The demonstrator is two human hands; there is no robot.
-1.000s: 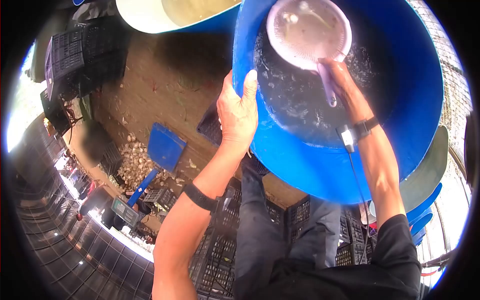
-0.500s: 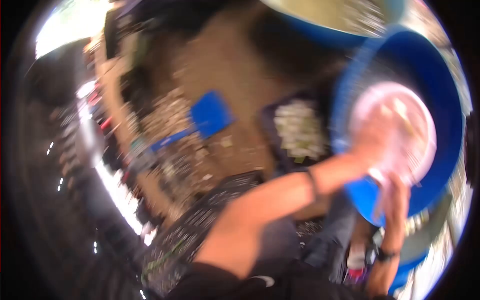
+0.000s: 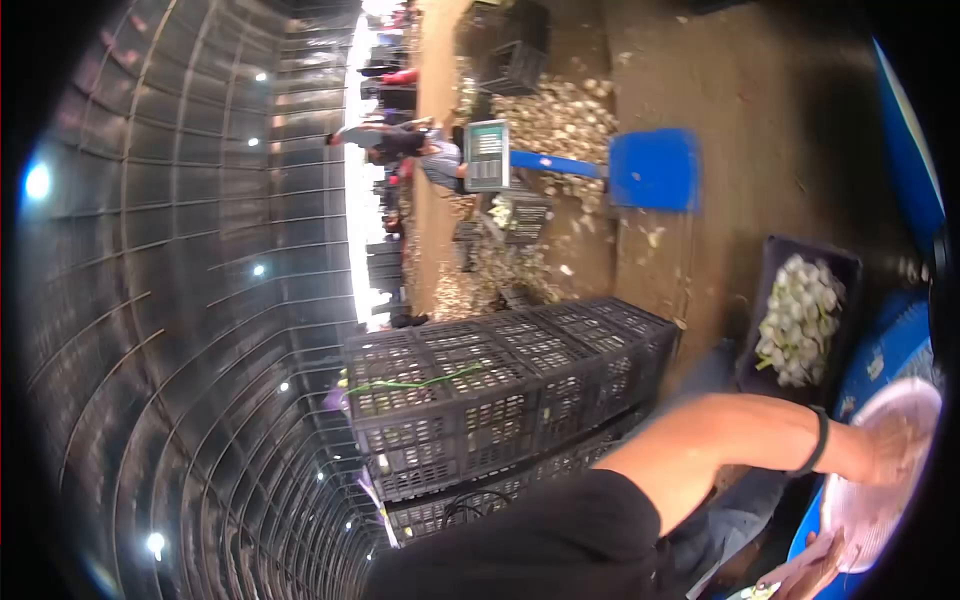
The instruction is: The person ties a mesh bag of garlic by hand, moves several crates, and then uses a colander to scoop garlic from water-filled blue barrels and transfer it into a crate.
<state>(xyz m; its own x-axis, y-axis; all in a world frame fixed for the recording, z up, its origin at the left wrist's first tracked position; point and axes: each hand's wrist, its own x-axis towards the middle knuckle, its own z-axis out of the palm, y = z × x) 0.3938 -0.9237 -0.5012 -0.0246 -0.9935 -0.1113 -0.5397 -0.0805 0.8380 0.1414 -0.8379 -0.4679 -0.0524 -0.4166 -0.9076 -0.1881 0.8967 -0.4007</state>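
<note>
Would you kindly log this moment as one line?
left hand: inside pale pink plastic strainer | right hand: at its handle, grip unclear | nearby: dark plastic crate holding white bulbs

This looks like a covered farm shed or produce-packing shelter: a dark sheeted roof (image 3: 200,250) on curved ribs, a brown floor (image 3: 740,130) strewn with pale produce scraps (image 3: 565,120), stacked black plastic crates (image 3: 480,390), a platform scale (image 3: 652,168) with a digital display (image 3: 487,155), and people (image 3: 430,155) farther off along the bright open side.
</note>
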